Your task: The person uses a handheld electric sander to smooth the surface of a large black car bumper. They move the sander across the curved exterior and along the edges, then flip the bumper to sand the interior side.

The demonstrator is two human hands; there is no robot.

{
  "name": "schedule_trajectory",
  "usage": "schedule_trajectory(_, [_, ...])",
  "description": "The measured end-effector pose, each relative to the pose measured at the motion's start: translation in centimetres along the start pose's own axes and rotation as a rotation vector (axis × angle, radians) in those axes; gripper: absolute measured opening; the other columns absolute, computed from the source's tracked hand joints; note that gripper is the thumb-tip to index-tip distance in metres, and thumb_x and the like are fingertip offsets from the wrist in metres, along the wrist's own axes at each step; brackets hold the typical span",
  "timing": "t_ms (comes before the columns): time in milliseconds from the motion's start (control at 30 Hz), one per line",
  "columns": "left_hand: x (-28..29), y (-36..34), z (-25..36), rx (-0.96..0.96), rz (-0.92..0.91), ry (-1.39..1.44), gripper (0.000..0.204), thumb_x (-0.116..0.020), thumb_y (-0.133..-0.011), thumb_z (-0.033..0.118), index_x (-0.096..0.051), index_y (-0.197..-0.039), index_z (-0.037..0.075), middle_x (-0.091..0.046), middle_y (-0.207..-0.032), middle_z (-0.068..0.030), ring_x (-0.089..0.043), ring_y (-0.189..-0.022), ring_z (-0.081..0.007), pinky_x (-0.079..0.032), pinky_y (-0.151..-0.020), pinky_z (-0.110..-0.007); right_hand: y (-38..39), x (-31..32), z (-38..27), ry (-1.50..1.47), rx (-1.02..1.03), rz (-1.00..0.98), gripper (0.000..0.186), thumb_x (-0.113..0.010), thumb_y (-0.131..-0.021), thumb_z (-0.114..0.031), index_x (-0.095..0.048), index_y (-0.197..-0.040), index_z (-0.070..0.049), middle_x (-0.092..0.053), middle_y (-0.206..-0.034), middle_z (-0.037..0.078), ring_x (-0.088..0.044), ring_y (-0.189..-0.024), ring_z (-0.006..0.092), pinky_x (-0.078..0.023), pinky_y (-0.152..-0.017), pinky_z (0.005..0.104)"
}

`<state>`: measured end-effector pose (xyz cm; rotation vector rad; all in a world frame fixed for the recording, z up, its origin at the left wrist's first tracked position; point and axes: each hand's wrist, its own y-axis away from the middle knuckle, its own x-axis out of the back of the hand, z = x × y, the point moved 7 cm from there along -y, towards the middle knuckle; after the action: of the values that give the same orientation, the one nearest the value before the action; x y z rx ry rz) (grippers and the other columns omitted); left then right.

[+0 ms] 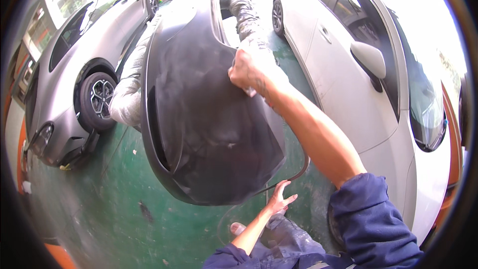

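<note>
Dark panel (pixel 199 114) between grey car (pixel 69 82) and pale car (pixel 348 102).

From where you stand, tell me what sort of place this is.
Probably a car body repair shop: a dark car panel sits on a wrapped stand, between a grey car and a pale car.

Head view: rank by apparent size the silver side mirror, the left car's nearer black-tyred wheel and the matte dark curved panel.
Largest: matte dark curved panel
Middle: black-tyred wheel
Smallest: silver side mirror
</note>
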<state>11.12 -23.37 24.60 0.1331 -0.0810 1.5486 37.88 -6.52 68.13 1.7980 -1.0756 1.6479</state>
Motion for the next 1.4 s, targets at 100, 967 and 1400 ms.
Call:
schedule_trajectory(100, [-2.4,-1.8,0.7,0.045,0.034,0.037,0.093,-0.083,-0.09,0.049,-0.038,-0.158,0.005,-0.06,-0.138,-0.0186,-0.058,-0.131,-0.034,-0.044,-0.114,-0.045,-5.7,-1.8,2.3,0.175,0.217,0.136,0.017,-0.072,-0.082,-0.017,-0.079,-0.086,-0.002,-0.074,-0.077,0.017,-0.076,-0.076,0.0353,-0.061,-0.067,0.0456])
schedule_trajectory(967, [-6.2,0.9,5.4,0.266,-0.121,0.018,0.047,-0.076,-0.096,0.049,-0.064,-0.12,0.009,-0.072,-0.1,-0.0055,-0.07,-0.097,-0.0216,-0.054,-0.088,-0.038,2.9,-1.9,8.2,-0.376,-0.133,0.006,0.05,-0.08,-0.081,-0.037,-0.073,-0.102,0.007,-0.072,-0.087,0.023,-0.075,-0.086,0.0384,-0.06,-0.081,0.0425])
schedule_trajectory(1400, [0.0,10.8,10.8,0.4,0.193,-0.235,0.051,-0.073,-0.091,0.057,-0.075,-0.083,0.006,-0.07,-0.073,-0.0156,-0.069,-0.069,-0.0342,-0.051,-0.065,-0.043,3.6,-1.1,8.8,-0.339,0.162,0.269,0.068,-0.083,-0.081,-0.039,-0.059,-0.123,0.009,-0.067,-0.115,0.031,-0.068,-0.109,0.0439,-0.055,-0.096,0.0486])
